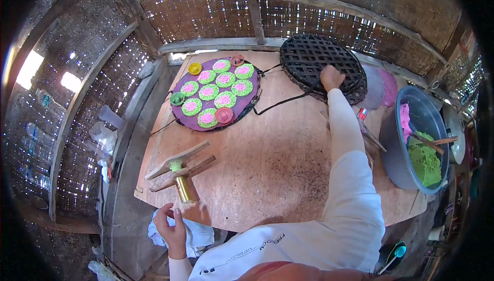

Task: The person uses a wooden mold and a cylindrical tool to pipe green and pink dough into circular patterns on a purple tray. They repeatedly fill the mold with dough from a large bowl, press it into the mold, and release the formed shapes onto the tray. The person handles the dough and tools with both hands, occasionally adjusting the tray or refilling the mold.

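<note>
My right hand (pixel 332 78) reaches far across the table, its fingers closed on the near part of a round black lattice-woven tray (pixel 314 57), which lies on a stack of similar ones. My left hand (pixel 172 230) is raised off the front edge at the lower left, fingers apart and holding nothing. Just beyond it rests a brass cylinder press (pixel 186 190) with wooden handles (pixel 180 164) and green dough at its top. Left of the stack, a round tray lined in purple (pixel 194 122) carries several green lacy discs with pink centres (pixel 208 92).
Small yellow (pixel 195 68), green (pixel 177 99) and red (pixel 224 115) round lids sit on the purple tray. At right stands a grey tub (pixel 396 150) with pink dough (pixel 405 121), green dough (pixel 424 165) and wooden sticks (pixel 435 141). Dark crumbs dot the plywood table (pixel 257 152); black cords trail between trays.
</note>
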Demonstrator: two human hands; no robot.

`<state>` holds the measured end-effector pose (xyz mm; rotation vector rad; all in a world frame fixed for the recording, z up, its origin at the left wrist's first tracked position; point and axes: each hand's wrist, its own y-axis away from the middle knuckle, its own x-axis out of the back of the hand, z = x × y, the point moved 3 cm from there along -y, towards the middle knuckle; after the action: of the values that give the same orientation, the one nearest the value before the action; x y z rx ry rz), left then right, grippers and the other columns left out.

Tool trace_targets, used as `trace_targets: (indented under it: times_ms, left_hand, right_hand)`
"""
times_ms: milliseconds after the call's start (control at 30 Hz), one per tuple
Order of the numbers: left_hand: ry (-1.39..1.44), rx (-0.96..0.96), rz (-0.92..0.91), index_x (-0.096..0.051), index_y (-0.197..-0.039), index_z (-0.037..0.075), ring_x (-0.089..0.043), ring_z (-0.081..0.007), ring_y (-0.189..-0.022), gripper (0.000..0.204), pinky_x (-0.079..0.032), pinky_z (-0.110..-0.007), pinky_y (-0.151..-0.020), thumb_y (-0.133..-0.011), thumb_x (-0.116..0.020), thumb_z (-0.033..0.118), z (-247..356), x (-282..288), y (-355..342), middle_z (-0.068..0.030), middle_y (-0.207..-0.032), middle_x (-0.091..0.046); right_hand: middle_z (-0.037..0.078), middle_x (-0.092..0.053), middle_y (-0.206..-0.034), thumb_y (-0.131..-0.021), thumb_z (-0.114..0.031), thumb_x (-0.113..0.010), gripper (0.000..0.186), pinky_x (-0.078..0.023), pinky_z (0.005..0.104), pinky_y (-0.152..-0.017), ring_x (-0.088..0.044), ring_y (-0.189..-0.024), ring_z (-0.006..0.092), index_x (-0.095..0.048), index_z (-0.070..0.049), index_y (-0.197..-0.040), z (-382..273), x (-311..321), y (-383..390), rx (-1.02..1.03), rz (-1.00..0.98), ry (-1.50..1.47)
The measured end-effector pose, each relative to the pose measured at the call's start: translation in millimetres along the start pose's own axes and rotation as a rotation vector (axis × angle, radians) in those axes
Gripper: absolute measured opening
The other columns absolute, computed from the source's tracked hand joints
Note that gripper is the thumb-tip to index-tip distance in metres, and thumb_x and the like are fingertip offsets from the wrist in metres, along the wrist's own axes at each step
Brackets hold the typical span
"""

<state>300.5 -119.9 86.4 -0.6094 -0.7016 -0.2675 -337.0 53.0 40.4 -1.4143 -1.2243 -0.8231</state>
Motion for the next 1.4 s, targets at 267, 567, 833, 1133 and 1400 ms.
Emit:
trace_targets:
  times_ms: [267,567,833,1133,1400]
  left_hand:
    - [-0.019,-0.001,0.032,-0.058,-0.092,0.004,-0.044,-0.0168,-0.066,0.014,-0.032,-0.031,-0.069,-0.079,-0.06,0.011,13,-5,-6,-0.0028,-0.067,-0.049]
    - [-0.085,-0.045,0.047,-0.059,-0.091,0.006,-0.044,-0.0154,-0.065,0.014,-0.031,-0.031,-0.07,-0.078,-0.061,0.011,25,-1,1,-0.0017,-0.065,-0.049]
    - [-0.143,-0.089,0.103,-0.059,-0.086,0.006,-0.045,-0.0164,-0.063,0.011,-0.032,-0.032,-0.07,-0.078,-0.061,0.012,37,15,12,-0.0013,-0.063,-0.049]
    - [-0.06,-0.057,0.195,-0.059,-0.088,0.005,-0.046,-0.0177,-0.064,0.013,-0.033,-0.032,-0.069,-0.077,-0.062,0.01,31,28,39,-0.0035,-0.066,-0.053]
    - [0.1,-0.216,0.354,-0.044,-0.058,0.006,-0.032,-0.0156,-0.049,0.028,-0.027,-0.03,-0.055,-0.083,-0.057,0.008,56,42,88,-0.0017,-0.052,-0.033]
  right_hand:
    - [0.013,-0.066,-0.082,-0.074,-0.034,-0.066,0.03,-0.047,0.0381,-0.073,-0.063,-0.081,0.0299,-0.065,-0.005,-0.083,-69,44,24,0.64,-0.516,-0.9]
    - [0.012,-0.055,-0.115,-0.076,-0.045,-0.062,0.045,-0.037,0.047,-0.09,-0.049,-0.111,0.0294,-0.064,-0.008,-0.102,-21,6,-2,0.133,-0.12,0.027]
    - [0.018,-0.041,-0.126,-0.078,-0.043,-0.054,0.051,-0.028,0.0489,-0.097,-0.035,-0.12,0.0359,-0.059,-0.004,-0.111,-19,5,-17,0.06,-0.097,-0.028]
    - [0.015,-0.044,-0.123,-0.074,-0.046,-0.059,0.041,-0.028,0.0451,-0.098,-0.037,-0.116,0.036,-0.066,-0.009,-0.093,-6,100,-26,0.202,-0.044,-0.556]
    - [0.011,-0.047,-0.098,-0.067,-0.019,-0.065,0.016,-0.035,0.0405,-0.083,-0.043,-0.096,0.0302,-0.056,-0.006,-0.068,6,179,272,1.014,0.012,-0.637]
